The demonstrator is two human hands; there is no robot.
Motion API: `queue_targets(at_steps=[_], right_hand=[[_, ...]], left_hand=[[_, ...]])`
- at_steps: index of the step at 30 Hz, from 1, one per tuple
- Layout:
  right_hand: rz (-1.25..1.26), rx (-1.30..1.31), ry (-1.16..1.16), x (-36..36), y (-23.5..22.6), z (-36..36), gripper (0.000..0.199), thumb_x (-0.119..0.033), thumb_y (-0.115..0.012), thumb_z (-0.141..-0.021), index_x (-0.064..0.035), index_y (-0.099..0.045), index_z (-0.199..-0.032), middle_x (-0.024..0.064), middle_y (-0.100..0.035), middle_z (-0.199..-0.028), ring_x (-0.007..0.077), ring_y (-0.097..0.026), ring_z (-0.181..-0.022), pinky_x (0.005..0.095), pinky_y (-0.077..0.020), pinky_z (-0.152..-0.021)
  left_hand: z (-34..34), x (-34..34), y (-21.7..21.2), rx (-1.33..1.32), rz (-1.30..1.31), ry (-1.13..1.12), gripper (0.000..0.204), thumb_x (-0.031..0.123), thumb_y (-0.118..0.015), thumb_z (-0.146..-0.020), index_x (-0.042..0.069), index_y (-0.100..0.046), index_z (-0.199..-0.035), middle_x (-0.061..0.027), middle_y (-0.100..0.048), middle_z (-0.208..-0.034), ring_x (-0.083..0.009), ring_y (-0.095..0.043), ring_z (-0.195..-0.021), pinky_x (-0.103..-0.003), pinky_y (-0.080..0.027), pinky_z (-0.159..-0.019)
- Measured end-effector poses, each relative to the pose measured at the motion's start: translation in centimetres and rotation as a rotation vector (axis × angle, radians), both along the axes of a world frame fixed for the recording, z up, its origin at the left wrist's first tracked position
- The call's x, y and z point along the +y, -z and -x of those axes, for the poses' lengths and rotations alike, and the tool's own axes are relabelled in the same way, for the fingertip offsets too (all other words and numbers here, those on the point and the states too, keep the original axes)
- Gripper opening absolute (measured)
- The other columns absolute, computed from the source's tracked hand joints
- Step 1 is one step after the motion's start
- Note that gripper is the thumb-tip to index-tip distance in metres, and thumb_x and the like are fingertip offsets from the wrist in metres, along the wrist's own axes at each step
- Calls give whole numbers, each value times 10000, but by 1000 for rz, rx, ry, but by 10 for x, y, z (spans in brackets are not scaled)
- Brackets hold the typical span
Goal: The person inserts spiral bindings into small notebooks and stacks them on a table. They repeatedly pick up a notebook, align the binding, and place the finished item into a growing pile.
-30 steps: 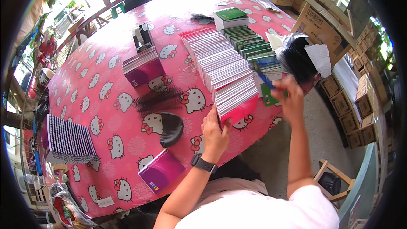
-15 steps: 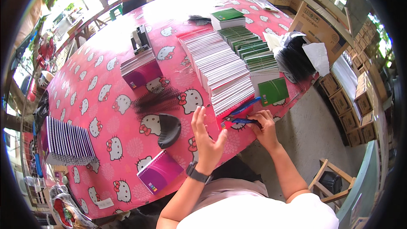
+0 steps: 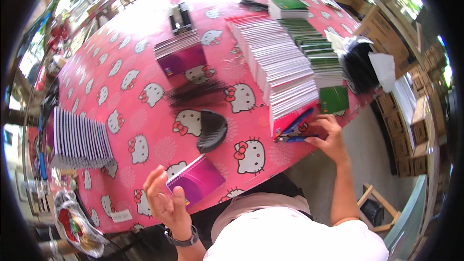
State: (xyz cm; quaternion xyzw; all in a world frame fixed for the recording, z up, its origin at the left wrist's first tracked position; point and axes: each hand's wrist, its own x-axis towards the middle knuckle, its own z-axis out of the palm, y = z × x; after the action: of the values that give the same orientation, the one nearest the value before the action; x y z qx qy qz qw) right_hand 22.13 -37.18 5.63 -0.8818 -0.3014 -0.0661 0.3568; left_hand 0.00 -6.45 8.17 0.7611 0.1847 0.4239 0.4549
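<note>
My left hand is open, fingers spread, at the left edge of a spiral-bound purple notebook lying near the table's front edge. Whether it touches the cover I cannot tell. My right hand is closed at the handle end of blue-handled pliers. The pliers' jaws point left, in front of a long row of red-covered notebooks. A single green notebook lies just beyond the right hand.
A black rounded object and loose black binding coils lie mid-table. Purple notebooks stand behind them, more spiral notebooks at far left. Green notebooks and black coils are at right. Cardboard boxes stand beyond the pink tablecloth.
My left hand has moved left and nearer, from beside the pliers to the purple notebook. My right hand stays at the pliers' handles. The whole view has shifted.
</note>
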Motion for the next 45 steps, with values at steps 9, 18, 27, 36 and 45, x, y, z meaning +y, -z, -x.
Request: queue_targets(at_steps=[9, 18, 27, 36, 45], right_hand=[[-270, -40, -121, 40, -14, 12, 204, -85, -728, -738, -31, -647, -917, 105, -632, -917, 252, -587, -860, 335, -469, -779], [-132, -72, -9, 19, 10, 30, 180, -56, -736, -686, -50, -646, -842, 88, -605, -860, 271, -541, -860, 370, -439, -749], [-365, -61, -533, 147, -11, 32, 151, -38, -694, -745, -64, -628, -878, 67, -628, -871, 252, -578, -824, 345, -479, -739], [-379, -120, -509, 184, -21, 14, 113, -25, -661, -753, -57, -627, -856, 66, -632, -858, 258, -589, -848, 368, -487, -743], [341, -366, -447, 307, 21, -21, 136, -103, -595, -758, -65, -676, -861, 87, -620, -956, 241, -588, -975, 400, -473, -793]], left_hand=[[-6, 16, 27, 775, -627, 84, 515, 276, -669, -812, 74, -540, -1268, -82, -522, -1319, -257, -443, -1226, -447, -282, -1037], [-21, 30, 26, 861, -405, 212, 512, 197, -803, -652, 66, -589, -1100, -77, -572, -929, -239, -557, -906, -391, -393, -868], [-28, 42, 23, 848, -218, 331, 407, 117, -819, -615, 42, -571, -929, -84, -579, -841, -233, -577, -793, -350, -477, -707], [-25, 14, -34, 670, -573, 385, 309, -15, -699, -648, 40, -560, -918, -98, -602, -817, -284, -613, -782, -386, -467, -688], [-34, 6, -3, 710, -858, 330, 163, 31, -551, -783, 49, -521, -942, -107, -524, -876, -273, -553, -829, -375, -445, -698]])
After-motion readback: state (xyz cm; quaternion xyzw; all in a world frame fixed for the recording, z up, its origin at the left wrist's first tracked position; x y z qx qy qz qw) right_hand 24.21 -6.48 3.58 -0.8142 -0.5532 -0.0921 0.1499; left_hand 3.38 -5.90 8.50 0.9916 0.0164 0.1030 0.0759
